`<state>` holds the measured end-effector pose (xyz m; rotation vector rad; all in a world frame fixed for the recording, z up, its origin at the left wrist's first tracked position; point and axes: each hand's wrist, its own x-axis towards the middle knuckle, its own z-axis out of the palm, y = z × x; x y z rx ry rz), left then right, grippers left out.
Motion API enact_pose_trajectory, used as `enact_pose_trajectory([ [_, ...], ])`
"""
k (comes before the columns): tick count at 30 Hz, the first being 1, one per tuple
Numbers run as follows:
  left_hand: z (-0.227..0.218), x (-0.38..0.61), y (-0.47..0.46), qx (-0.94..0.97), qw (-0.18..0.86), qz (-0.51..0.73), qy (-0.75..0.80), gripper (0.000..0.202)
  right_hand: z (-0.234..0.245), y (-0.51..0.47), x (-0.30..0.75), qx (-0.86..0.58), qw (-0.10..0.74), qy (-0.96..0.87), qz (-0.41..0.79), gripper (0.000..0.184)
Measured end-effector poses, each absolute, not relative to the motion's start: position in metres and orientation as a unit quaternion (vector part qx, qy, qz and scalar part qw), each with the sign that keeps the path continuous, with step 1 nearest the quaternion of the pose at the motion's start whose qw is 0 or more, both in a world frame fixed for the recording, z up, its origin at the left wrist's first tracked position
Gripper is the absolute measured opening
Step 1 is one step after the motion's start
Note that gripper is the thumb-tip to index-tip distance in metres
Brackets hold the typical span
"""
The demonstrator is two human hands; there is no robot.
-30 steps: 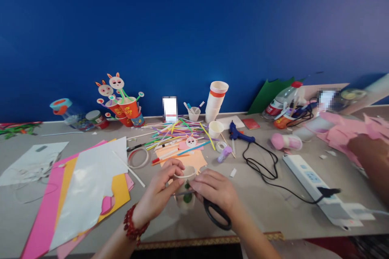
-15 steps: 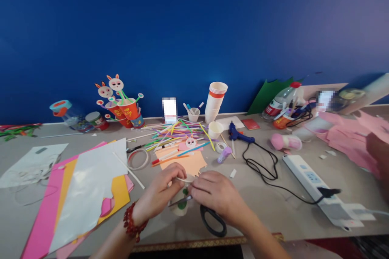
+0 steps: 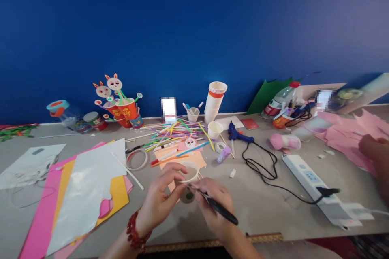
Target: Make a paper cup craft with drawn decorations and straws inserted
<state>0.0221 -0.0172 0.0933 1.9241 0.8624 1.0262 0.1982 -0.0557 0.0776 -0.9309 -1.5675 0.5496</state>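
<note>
Scissors (image 3: 224, 213) with a black handle are grasped by the fingers of the right hand (image 3: 216, 204), and their blade end is directed toward the rim of a white paper cup (image 3: 190, 170). The cup is held with its mouth upward by the left hand (image 3: 161, 194), its rim pinched between thumb and fingers, in front of the peach paper sheet (image 3: 196, 158) on the worktop (image 3: 255, 210). Whether the blades are parted cannot be told, since they are partly covered by the hands.

The left thumb could be nicked, it is judged, because it is placed just beside the blades; a slip of the scissors would be cause enough. The thin wall could be dented or torn if the rim were squeezed too hard or the cup were twisted against the metal. Farther off, the glue gun (image 3: 240, 134) could be dragged if its cord (image 3: 263, 177), looped toward the power strip (image 3: 313, 188), were caught by the right forearm.
</note>
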Motion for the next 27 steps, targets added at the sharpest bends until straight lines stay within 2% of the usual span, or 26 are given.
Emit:
enact_pose_trajectory([
  [2,0.092,0.024,-0.020,0.776,0.342,0.412,0.333,0.012,0.074,-0.060,0.191,-0.437,0.595,-0.603,0.302,0.013],
  [5,0.089,0.027,-0.022,0.797,0.287,0.421,0.325,0.016,0.067,-0.063,0.182,-0.484,0.590,-0.503,0.406,0.022],
  [9,0.086,0.029,-0.024,0.779,0.293,0.439,0.337,0.013,0.065,-0.062,0.179,-0.483,0.602,-0.449,0.450,0.022],
  [12,0.087,0.029,-0.024,0.746,0.348,0.438,0.361,0.010,0.071,-0.058,0.186,-0.480,0.592,-0.510,0.399,0.020],
  [15,0.089,0.027,-0.021,0.726,0.391,0.429,0.370,0.009,0.076,-0.052,0.202,-0.444,0.569,-0.625,0.298,0.010],
  [16,0.090,0.026,-0.020,0.723,0.403,0.422,0.369,0.009,0.077,-0.050,0.207,-0.422,0.550,-0.670,0.264,0.008],
  [19,0.093,0.025,-0.015,0.722,0.434,0.400,0.361,0.010,0.083,-0.044,0.223,-0.360,0.470,-0.793,0.146,0.018],
  [22,0.097,0.023,-0.012,0.726,0.456,0.371,0.358,0.010,0.094,-0.041,0.232,-0.324,0.391,-0.861,0.032,0.016],
  [25,0.101,0.023,-0.009,0.737,0.470,0.343,0.343,0.013,0.105,-0.040,0.236,-0.312,0.316,-0.896,0.014,0.016],
  [27,0.103,0.023,-0.008,0.742,0.476,0.334,0.334,0.015,0.106,-0.039,0.236,-0.307,0.303,-0.902,0.016,0.015],
])
